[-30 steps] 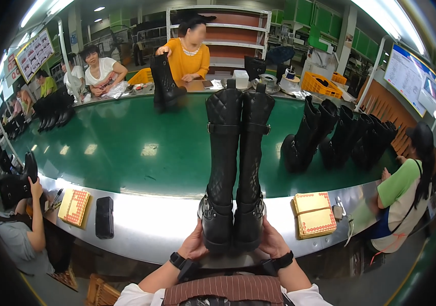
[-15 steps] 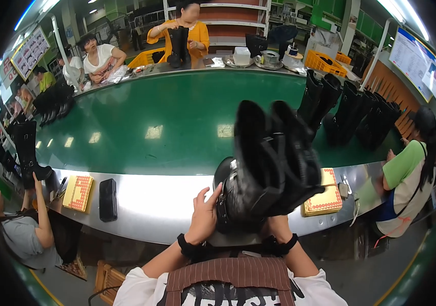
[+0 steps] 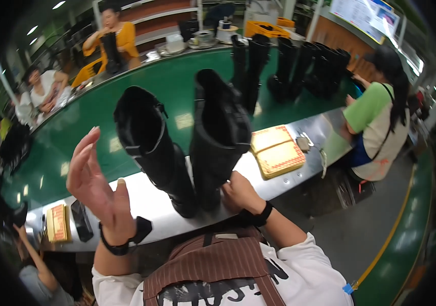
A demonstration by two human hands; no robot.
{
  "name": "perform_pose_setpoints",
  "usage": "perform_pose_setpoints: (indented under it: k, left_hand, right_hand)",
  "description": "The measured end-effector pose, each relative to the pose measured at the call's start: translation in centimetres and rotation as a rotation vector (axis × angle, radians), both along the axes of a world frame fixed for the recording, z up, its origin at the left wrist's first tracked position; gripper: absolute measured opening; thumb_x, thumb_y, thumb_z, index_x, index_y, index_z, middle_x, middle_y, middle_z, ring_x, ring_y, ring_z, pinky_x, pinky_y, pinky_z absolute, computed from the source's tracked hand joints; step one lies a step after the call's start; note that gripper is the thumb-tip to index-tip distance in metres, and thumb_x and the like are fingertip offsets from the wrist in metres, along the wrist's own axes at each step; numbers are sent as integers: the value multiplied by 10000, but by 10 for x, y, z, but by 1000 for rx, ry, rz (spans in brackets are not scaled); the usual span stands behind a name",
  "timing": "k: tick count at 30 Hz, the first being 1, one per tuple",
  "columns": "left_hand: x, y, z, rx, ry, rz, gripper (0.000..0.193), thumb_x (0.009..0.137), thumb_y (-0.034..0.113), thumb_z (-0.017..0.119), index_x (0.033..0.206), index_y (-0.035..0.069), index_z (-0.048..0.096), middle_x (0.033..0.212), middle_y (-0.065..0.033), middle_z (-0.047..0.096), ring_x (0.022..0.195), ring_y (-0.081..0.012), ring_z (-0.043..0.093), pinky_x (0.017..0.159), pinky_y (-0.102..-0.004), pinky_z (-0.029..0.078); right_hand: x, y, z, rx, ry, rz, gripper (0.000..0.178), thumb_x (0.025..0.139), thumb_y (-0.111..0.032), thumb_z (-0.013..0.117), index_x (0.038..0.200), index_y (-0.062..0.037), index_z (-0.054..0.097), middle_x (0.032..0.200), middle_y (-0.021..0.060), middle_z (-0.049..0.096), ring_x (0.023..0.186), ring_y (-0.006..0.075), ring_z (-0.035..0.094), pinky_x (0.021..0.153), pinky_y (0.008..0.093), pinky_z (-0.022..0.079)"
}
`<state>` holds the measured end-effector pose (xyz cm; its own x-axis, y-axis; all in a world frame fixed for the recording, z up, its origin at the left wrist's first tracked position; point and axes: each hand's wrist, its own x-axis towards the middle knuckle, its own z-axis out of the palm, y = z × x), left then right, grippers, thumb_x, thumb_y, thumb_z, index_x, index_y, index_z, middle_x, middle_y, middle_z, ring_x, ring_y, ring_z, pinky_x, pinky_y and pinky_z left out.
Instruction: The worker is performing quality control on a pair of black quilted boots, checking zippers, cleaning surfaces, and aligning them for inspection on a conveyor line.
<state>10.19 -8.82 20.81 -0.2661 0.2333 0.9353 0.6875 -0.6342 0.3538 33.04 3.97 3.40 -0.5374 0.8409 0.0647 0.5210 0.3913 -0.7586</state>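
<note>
A pair of tall black boots stands upright in front of me on the metal strip of the workbench, tops gaping toward me. The left boot [image 3: 149, 143] leans slightly outward, apart from the right boot [image 3: 210, 158] at the top. My left hand [image 3: 98, 186] is raised beside the left boot, fingers stretched and nothing in it. Low on the right boot, my right hand [image 3: 241, 193] is closed against its outer side near the foot; its fingertips are partly hidden behind the boot.
Right of the boots lies a stack of yellow patterned cards [image 3: 279, 155], with a small grey object [image 3: 304, 143] beyond it. More black boots [image 3: 284, 71] stand across the green belt [image 3: 60, 148]. A dark flat case [image 3: 81, 222] lies left. A co-worker [image 3: 381, 112] sits at right.
The boots have gone from tilted and blurred to standing upright. My left hand has let go and risen to the left; my right hand has come into view. The view has turned rightward.
</note>
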Motion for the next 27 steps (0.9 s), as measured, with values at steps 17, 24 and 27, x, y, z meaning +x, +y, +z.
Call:
perform_pose_setpoints:
  k: [17, 24, 27]
  left_hand:
    - [-7, 7, 85, -781, 246, -299, 187, 895, 147, 704, 902, 4, 583, 710, -73, 609, 605, -139, 590, 567, -250, 469]
    - [-20, 22, 79, -784, -61, -316, 199, 937, 168, 667, 1050, 14, 612, 705, 62, 526, 581, 8, 412, 486, -190, 305]
    - [-29, 18, 82, -931, -136, -335, 237, 966, 137, 625, 1149, -2, 566, 947, 19, 600, 770, 18, 543, 641, -144, 440]
  right_hand:
    - [222, 201, -22, 220, -588, -708, 598, 696, -505, 759, 1031, -38, 592, 951, 212, 693, 923, 416, 657, 778, 497, 511]
    - [219, 195, -23, 382, -156, -665, 395, 782, -295, 752, 1003, -18, 579, 805, 165, 636, 742, 332, 615, 700, 409, 488]
    - [190, 168, 29, 446, -55, -690, 266, 880, -222, 674, 940, 28, 604, 713, 115, 589, 651, 214, 547, 639, 362, 463]
